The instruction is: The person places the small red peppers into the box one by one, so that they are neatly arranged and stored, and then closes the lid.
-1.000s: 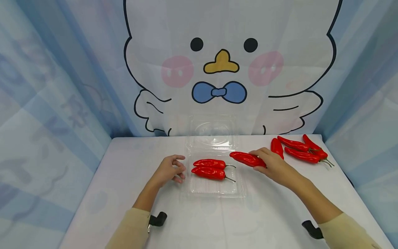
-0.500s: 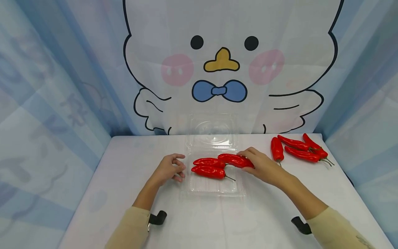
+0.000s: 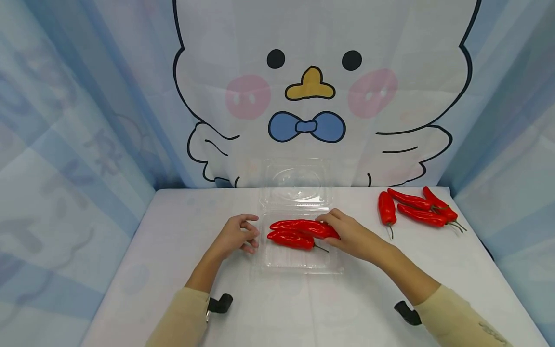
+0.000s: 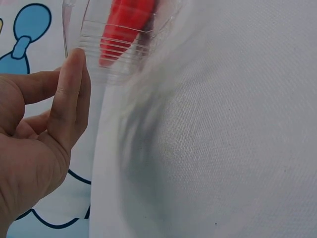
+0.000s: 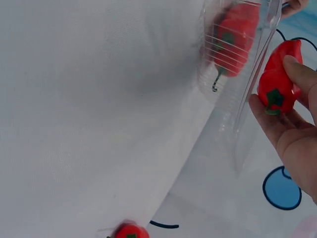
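My right hand pinches a red chili pepper by its stem end, thumb on one side and fingers on the other. The right wrist view shows this pepper above the rim of a clear plastic clamshell box. Two more red peppers lie in the box, the nearer pepper with its stem pointing right. The held one partly covers the farther one. Close by the box's left wall is my left hand, fingers loosely bent and holding nothing. Whether its fingertips touch the box, I cannot tell.
The box's clear lid stands open at the back, against the printed curtain. To the right, a single pepper lies apart from a small pile of peppers at the table's back right corner.
My right hand has carried its pepper leftward, from the box's right edge to over the peppers inside. The single pepper at the right has come into full sight. My left hand stays put.
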The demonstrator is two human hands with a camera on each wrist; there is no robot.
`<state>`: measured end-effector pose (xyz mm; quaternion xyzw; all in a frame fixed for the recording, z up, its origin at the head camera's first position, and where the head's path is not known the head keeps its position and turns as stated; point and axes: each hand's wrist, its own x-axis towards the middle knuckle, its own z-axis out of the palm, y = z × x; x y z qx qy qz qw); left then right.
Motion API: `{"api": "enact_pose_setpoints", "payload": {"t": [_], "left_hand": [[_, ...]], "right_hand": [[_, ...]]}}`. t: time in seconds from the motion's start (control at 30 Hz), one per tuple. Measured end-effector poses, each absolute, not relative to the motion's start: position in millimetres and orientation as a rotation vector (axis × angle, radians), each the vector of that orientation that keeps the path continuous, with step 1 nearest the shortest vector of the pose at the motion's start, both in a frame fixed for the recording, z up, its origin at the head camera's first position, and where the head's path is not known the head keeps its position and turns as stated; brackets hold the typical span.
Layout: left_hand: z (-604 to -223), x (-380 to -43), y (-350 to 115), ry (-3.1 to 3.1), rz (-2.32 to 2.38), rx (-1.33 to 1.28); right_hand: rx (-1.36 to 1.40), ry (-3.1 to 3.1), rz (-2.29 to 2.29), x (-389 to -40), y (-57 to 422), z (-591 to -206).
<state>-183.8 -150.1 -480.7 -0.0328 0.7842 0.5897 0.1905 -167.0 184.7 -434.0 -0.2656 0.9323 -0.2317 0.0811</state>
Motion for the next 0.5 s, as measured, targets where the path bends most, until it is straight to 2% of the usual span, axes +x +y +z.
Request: {"api": "enact_pose_setpoints", "payload": {"t": [0.5], "left_hand": [[-479.5,-182.3,-148.8,2.201,1.664,-0.095]], "right_hand": [[-0.894,2.76,-0.719,-162.0,163.8,-441.6]]}}
